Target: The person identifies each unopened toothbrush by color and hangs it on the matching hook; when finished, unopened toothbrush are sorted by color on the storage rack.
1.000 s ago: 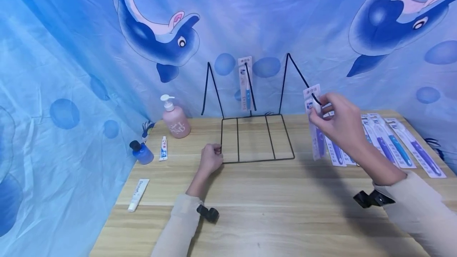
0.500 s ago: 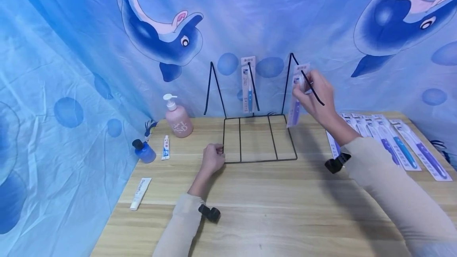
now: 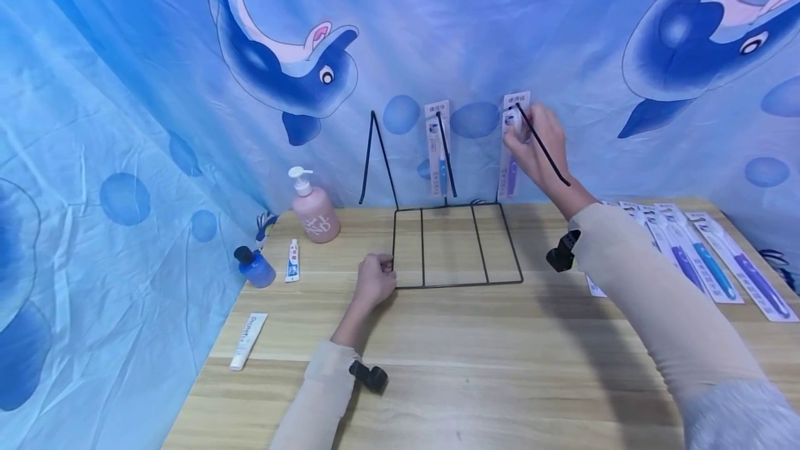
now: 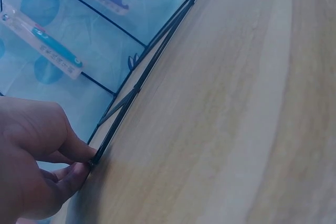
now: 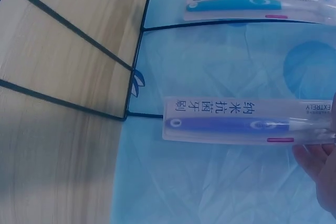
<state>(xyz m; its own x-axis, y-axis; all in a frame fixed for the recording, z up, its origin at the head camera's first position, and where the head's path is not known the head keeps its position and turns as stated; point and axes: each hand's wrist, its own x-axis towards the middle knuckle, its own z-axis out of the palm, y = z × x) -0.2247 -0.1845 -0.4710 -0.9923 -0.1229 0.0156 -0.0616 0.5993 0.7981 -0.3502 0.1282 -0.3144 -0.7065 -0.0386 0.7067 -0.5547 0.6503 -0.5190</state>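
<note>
A black wire rack (image 3: 458, 286) stands on the table, with three long prongs slanting down toward me. My left hand (image 3: 375, 280) pinches the left side of its base between thumb and fingers, also plain in the left wrist view. At the rack's right prong, my right hand (image 3: 541, 146) holds a packaged purple toothbrush (image 3: 510, 171) by its upper part. Its card hangs upright on that prong, close to the prong's back end. From the middle prong hangs a packaged blue toothbrush (image 3: 442, 173). Nothing hangs on the left prong.
Several packaged toothbrushes (image 3: 744, 266) lie at the right, partly behind my right sleeve. On the left are a pink pump bottle (image 3: 317, 215), a blue bottle (image 3: 256, 271), a small toothpaste tube (image 3: 292, 261) and a white tube (image 3: 248, 342). A dolphin-print curtain (image 3: 475, 33) hangs behind.
My right hand has moved back and to the left, sliding the purple toothbrush along the right prong from its front tip to its back end. The left hand keeps its grip on the base.
</note>
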